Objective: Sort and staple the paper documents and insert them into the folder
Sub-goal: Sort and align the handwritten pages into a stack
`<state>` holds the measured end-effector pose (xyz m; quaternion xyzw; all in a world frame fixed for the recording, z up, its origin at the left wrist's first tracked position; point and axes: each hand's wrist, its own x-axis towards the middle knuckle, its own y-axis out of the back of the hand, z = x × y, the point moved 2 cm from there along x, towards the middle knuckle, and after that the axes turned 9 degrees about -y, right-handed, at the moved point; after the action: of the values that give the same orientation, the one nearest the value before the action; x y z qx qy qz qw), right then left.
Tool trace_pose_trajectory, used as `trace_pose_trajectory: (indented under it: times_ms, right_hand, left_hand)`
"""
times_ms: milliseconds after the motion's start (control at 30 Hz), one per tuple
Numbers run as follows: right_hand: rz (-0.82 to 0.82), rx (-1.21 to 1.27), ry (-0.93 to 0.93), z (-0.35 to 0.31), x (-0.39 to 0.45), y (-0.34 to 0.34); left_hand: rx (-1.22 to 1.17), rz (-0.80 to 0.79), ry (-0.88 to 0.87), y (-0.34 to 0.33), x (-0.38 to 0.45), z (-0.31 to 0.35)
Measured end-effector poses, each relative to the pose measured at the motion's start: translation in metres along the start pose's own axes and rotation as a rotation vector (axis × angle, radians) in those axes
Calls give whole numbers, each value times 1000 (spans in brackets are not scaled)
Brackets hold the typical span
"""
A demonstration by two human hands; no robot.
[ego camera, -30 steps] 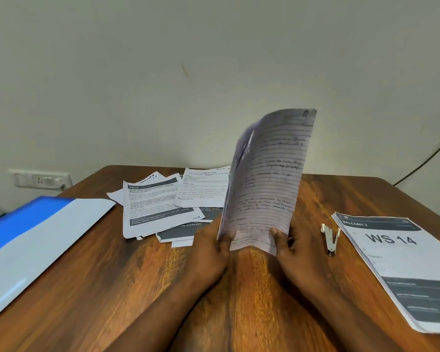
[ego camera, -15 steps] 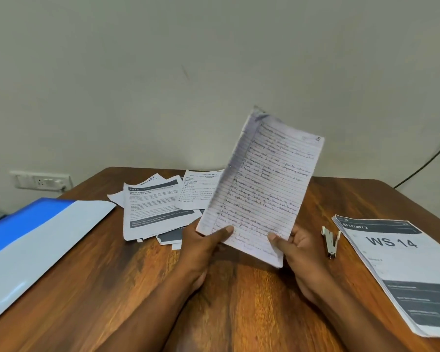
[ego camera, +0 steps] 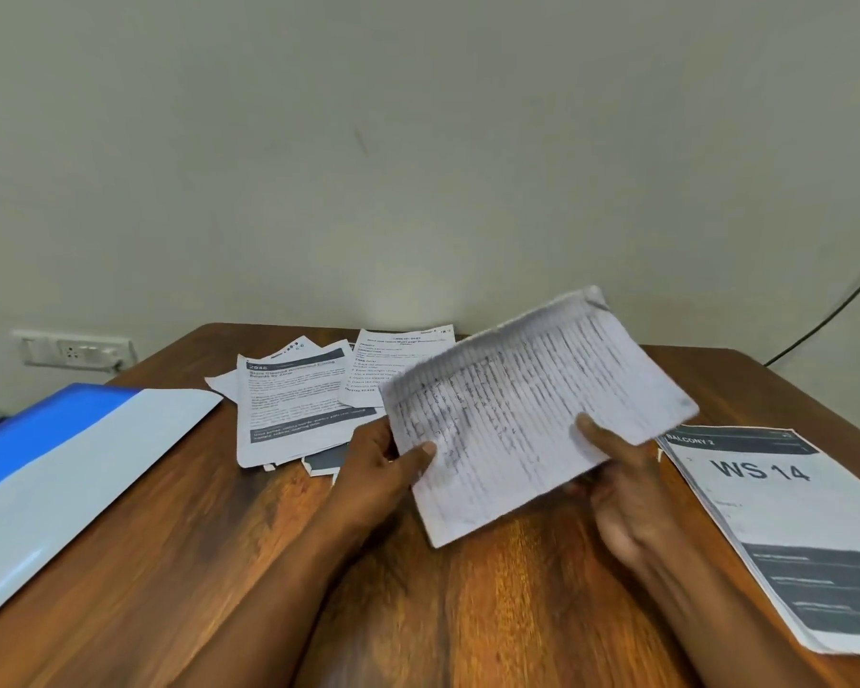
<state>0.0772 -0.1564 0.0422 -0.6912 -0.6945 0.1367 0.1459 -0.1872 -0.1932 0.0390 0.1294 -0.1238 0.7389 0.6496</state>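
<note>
Small sheaf of white lined sheets covered in handwriting (ego camera: 532, 414) held above the middle of the brown wooden table (ego camera: 180, 563), tilted, blurred by motion; page count cannot be told. Left hand (ego camera: 383, 469) pinches the near left edge, thumb on top of the paper; right hand (ego camera: 616, 489) pinches the near right edge, thumb on top, fingers hidden beneath. A grip on 2 sides probably keeps the loose leaves squared and flat for reading and aligning before a staple goes in. Behind the sheaf, a scattered heap of printed black-and-white pages (ego camera: 294, 404) lies overlapping, likely the unsorted lot. To the right, a neat printed stack headed "WS 14" (ego camera: 785, 528) lies flat, apart from the heap, seemingly a finished set. At far left a blue and white flat folder (ego camera: 70, 469) lies closed, within reach. No stapler visible in this view. White wall socket (ego camera: 75, 349) behind the table's left corner.
</note>
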Motion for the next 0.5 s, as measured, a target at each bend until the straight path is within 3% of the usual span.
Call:
trace_pose_trajectory:
  times_ms: [167, 500]
  right_hand:
    - [45, 158, -60, -17, 1, 15]
    - [35, 40, -119, -12, 6, 23]
  left_hand:
    - [111, 66, -20, 13, 4, 4]
    - [224, 290, -225, 31, 10, 10]
